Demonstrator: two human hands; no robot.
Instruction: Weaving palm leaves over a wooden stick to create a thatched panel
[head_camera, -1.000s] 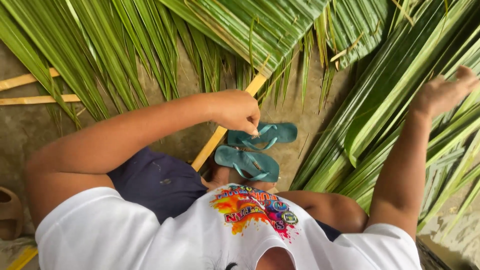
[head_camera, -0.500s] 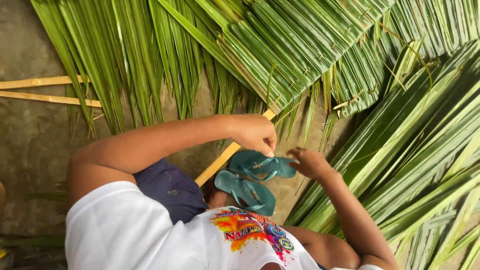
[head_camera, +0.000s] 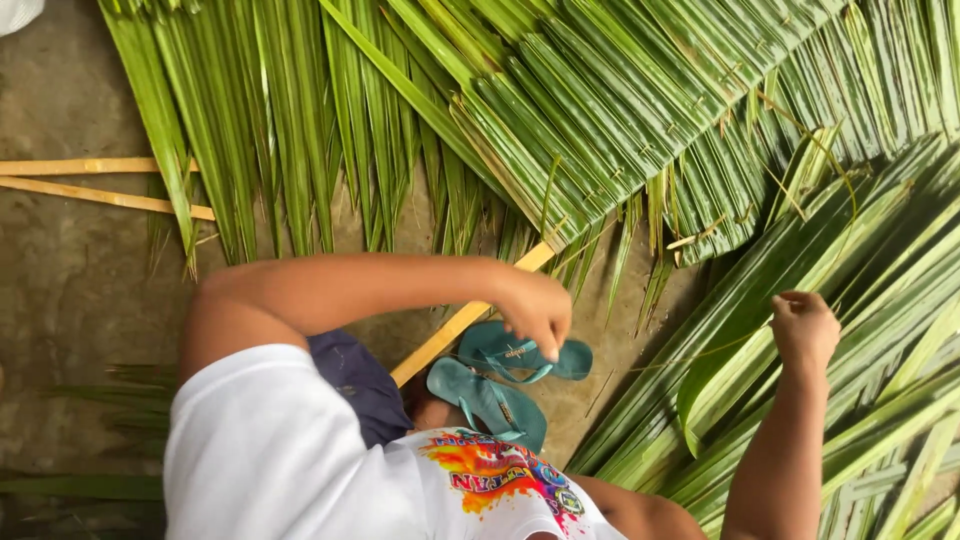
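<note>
Nearest the camera: a white shirt with a bright print (head_camera: 300, 460) and dark shorts (head_camera: 360, 385). Just beyond the shirt lies a pair of teal flip-flops (head_camera: 500, 385) on the bare earth floor (head_camera: 70, 290); all positions below are given from the flip-flops.

Left hand (head_camera: 535, 310): directly above the flip-flops, curled loosely, knuckles up, just beside the near end of a yellow split midrib (head_camera: 455, 325). The fingertips are turned down and away; whether they pinch the midrib, a thin strand, or nothing cannot be told.

Right hand (head_camera: 805, 330): well right of the flip-flops, closed in a fist among the long loose palm leaflets (head_camera: 860, 330). One leaflet bends into a loop just below the fist, and a thin strand appears to run from the fist back toward the flip-flops. The grip looks to be on that strand or leaflet, but the contact is hidden.

Beyond the flip-flops: the woven palm panel (head_camera: 620, 100), leaflets folded in close rows over the midrib, which runs up under it. Far left of the flip-flops, two bare yellow sticks (head_camera: 90, 180) lie on the floor, one end under hanging leaflets.

Assessment: the work in hand appears to be folding or tying leaflets along the midrib. To do it well, keep the strand taut, the midrib steady, and each fold tight beside the last.
</note>
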